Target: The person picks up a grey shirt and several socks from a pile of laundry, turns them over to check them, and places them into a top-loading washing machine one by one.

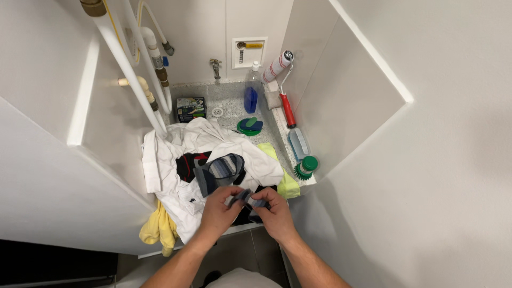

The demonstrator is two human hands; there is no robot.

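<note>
A speckled grey laundry sink at frame centre holds piled clothes, a cardboard box, blue bottle, and brushes.

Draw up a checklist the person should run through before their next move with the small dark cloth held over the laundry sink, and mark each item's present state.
1. Both hands on the dark cloth: left hand and right hand grip it: ok.
2. Cloth lifted off the pile: cannot tell.
3. Drain uncovered: ok.
4. White shirt inside the sink: hangs over the front edge: not ok.
5. Green brush steady on the rim: ok.
</note>
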